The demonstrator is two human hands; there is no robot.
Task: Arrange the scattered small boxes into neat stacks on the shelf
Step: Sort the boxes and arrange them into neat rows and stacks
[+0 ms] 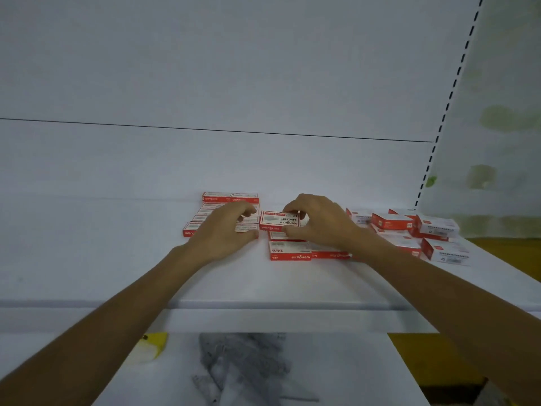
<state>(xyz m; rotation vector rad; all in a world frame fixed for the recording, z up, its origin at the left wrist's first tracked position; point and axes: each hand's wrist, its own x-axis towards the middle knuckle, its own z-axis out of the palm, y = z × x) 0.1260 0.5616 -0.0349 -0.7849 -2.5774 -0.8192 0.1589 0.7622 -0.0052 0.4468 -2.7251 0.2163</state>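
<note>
Both arms outstretched, left hand (227, 230) palm-down, fingers curled; right hand (317, 221) pinching.

The right hand (319, 219) pinches a red-and-white box (278, 219) by its right end. Just left of the grip, the left hand (225, 230) rests on a neat block (229, 197); loose boxes (409, 227) lie right, on the shelf (263, 285).
</note>
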